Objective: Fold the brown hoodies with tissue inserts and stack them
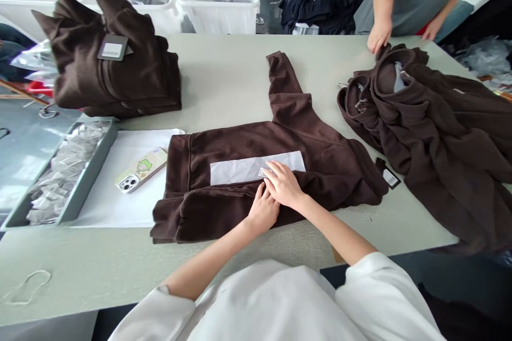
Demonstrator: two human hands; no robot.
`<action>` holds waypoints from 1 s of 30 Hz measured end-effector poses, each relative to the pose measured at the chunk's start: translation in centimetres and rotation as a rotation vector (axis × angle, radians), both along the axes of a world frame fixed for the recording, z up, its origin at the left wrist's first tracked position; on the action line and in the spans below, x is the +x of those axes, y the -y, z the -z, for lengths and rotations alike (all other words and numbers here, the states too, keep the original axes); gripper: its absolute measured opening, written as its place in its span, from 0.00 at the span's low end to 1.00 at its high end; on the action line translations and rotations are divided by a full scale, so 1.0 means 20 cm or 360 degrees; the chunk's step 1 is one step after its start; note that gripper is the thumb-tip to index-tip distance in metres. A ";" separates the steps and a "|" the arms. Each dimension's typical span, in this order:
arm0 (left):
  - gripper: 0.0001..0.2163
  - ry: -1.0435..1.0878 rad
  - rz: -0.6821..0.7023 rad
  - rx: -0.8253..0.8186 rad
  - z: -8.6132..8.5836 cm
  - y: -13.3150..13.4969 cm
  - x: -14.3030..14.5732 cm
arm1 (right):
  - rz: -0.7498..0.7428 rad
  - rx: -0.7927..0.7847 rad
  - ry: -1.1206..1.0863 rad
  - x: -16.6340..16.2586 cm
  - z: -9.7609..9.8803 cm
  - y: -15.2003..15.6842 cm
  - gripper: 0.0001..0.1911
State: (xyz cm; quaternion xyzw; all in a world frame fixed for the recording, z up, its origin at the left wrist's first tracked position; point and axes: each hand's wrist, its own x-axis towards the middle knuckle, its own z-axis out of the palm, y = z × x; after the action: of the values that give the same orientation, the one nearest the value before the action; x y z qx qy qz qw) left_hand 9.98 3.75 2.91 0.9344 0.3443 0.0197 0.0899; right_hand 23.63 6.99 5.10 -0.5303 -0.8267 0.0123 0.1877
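Note:
A dark brown sweatshirt [240, 141] lies partly folded on the table, its near side turned inward and one sleeve [282, 74] stretched toward the far edge. On the garment rests a long white paper strip [232, 171]. My right hand [283, 185] is over the strip, with a small clear packet [264, 172] between its thumb and fingers. Just below it, my left hand [264, 210] has its fingers curled on the folded edge of the sweatshirt, touching the right hand. A black and white hang tag [388, 175] lies by the collar end.
Folded brown garments [120, 74] are stacked at left behind a grey tray [76, 192] of small packets. A phone [142, 170] lies on white sheets [108, 202]. More brown hoodies [440, 117] are heaped at right, where a co-worker's hand [380, 34] touches them. White bins [220, 0] stand beyond.

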 end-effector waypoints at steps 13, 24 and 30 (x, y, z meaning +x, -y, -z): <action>0.20 0.0025 -0.0535 0.0093 -0.25 -0.97 -0.42 | 0.0093 -0.0307 0.0181 -0.03 0.14 0.00 0.22; 0.07 -0.0255 -0.0390 0.0107 -0.36 -0.88 -0.38 | 0.0090 -0.0241 0.0192 -0.03 0.13 0.00 0.21; 0.13 -0.0379 -0.0114 0.0073 -0.18 -0.40 -0.42 | 0.0009 -0.0203 0.0182 -0.03 0.07 -0.04 0.17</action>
State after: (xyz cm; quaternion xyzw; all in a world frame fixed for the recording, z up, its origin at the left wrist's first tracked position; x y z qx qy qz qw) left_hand 1.50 11.84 6.59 0.9190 0.3851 -0.0803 0.0261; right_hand 22.97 7.70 3.64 -0.5432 -0.8322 0.0341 0.1061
